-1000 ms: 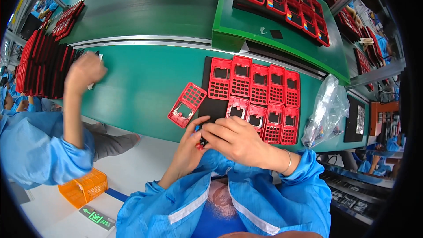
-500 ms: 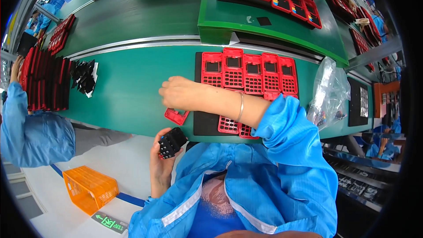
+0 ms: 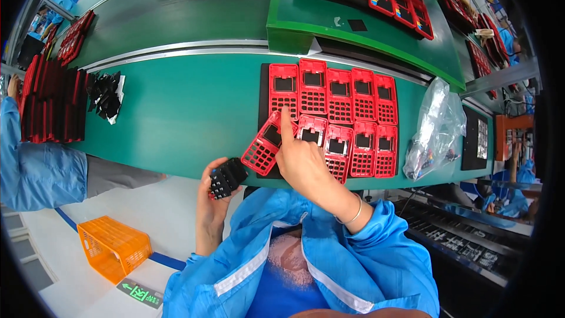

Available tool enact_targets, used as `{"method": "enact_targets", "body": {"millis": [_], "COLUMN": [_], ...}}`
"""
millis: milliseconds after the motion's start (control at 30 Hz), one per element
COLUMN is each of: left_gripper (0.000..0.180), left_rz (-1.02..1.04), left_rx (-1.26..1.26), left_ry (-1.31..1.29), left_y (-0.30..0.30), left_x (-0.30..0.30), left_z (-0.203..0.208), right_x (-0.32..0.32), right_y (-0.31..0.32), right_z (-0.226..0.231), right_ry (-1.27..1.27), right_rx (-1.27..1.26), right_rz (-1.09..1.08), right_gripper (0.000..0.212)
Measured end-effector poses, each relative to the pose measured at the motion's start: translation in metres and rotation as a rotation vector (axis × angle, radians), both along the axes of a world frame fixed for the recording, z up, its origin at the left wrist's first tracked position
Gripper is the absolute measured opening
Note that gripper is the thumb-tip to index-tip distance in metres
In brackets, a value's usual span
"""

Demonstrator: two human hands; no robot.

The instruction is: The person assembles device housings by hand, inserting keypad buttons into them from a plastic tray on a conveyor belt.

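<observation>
Right now, your left grip (image 3: 207, 203) is closed around a bundle of black keypad pieces (image 3: 228, 178), held by the front edge of the surface (image 3: 176, 106), to the left and nearer you than the black board (image 3: 265, 91). Your right grip (image 3: 307, 168) is over the board's front-left part with its index finger stretched out across the upper end of a tilted red housing (image 3: 259, 156); you cannot tell from this angle whether the thumb pinches that housing too. The tilted housing sits at the board's front-left corner, its lower end sticking out past the board's left edge and close to the surface's front edge. On the board, five red housings (image 3: 339, 95) stand side by side in the far row, with four more in the near row, packed tightly toward the right edge. Left of the board you have a broad stretch of green, reaching as far as the black scraps (image 3: 106, 95) and, beyond them, the red-and-black stack (image 3: 53, 106). Right of the board there is only a narrow strip before the clear plastic bag (image 3: 435, 132). Behind the board, the raised green platform (image 3: 289, 40) limits your reach with its front edge.
</observation>
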State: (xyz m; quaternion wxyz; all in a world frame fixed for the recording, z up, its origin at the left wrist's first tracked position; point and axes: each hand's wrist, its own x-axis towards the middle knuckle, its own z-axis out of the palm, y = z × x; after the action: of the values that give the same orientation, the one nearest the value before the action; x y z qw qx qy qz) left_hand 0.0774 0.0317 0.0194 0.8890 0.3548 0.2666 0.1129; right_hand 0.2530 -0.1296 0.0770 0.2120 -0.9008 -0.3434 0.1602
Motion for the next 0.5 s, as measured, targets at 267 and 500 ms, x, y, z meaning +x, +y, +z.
{"method": "enact_targets", "body": {"millis": [267, 500], "left_gripper": [0.065, 0.069], "left_rz": [-0.136, -0.119], "left_rx": [0.148, 0.16], "left_ry": [-0.009, 0.043], "left_y": [0.013, 0.012], "left_x": [-0.001, -0.012], "left_z": [-0.01, 0.005], "right_x": [-0.015, -0.012], "right_y": [-0.006, -0.01], "right_z": [-0.013, -0.019], "right_ry": [-0.443, -0.385], "right_rx": [0.099, 0.048], "right_rz": [0.273, 0.409], "right_gripper": [0.062, 0.057]}}
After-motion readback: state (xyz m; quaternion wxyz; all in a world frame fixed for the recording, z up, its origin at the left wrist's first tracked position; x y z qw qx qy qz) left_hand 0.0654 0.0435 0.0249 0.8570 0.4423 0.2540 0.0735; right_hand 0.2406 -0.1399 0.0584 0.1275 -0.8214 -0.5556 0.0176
